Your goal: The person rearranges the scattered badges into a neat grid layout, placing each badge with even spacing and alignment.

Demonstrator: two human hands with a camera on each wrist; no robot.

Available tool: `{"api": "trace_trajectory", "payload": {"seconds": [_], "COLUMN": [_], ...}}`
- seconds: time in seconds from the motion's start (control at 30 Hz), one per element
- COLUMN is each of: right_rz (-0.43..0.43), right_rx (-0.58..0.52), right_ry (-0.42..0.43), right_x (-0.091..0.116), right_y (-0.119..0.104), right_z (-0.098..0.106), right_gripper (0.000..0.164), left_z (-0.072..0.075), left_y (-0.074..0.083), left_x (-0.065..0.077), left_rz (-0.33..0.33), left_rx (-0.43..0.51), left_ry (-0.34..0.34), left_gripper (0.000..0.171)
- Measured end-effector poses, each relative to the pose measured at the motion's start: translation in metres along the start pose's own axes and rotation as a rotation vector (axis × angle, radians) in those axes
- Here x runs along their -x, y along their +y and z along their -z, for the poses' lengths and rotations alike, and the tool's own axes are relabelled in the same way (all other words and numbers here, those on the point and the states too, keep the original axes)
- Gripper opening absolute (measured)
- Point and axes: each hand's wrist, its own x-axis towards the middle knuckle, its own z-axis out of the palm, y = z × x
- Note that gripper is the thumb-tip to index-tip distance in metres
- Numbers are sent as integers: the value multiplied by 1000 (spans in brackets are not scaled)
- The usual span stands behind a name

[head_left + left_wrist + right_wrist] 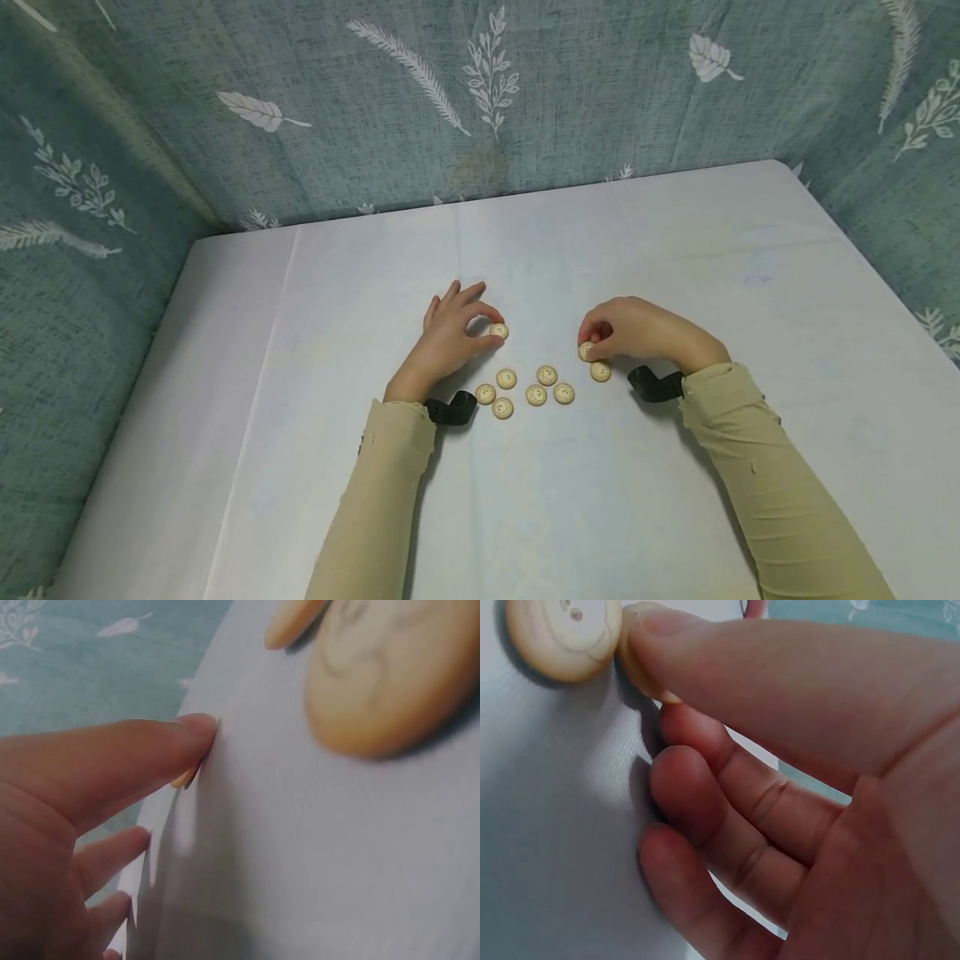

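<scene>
My left hand pinches a round cream-coloured button between thumb and forefinger, its other fingers spread. In the left wrist view the thumb hides most of that button, whose edge shows under the tip. To the right, my right hand holds another button by thumb and fingertips. A second button lies right beside it on the cloth. The right wrist view shows holes in this neighbouring button, while the pinched button is partly covered by the thumb.
Between the hands, three buttons form a triangle at left, including one button, and three more form another at right, including one button. A white cloth covers the table. Green leaf-patterned curtains hang round it. Black cameras sit at both wrists.
</scene>
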Motion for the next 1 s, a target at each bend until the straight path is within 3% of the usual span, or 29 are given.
{"api": "trace_trajectory", "payload": {"seconds": [0.37,0.7,1.0], "right_rz": [14,-143,-176], "right_rx": [-97,-302,-313], "right_ry": [19,164,112], "right_x": [-2,-6,-9], "right_y": [9,23,21], "right_z": [-1,-1,4], "right_gripper": [9,20,27], "left_z": [2,2,1], "left_y": [-2,-4,-3], "left_x": [2,1,1], "left_rz": [10,-10,-14], "left_rx": [8,17,30], "left_ry": [-10,1,4], "left_gripper": [21,18,19]}}
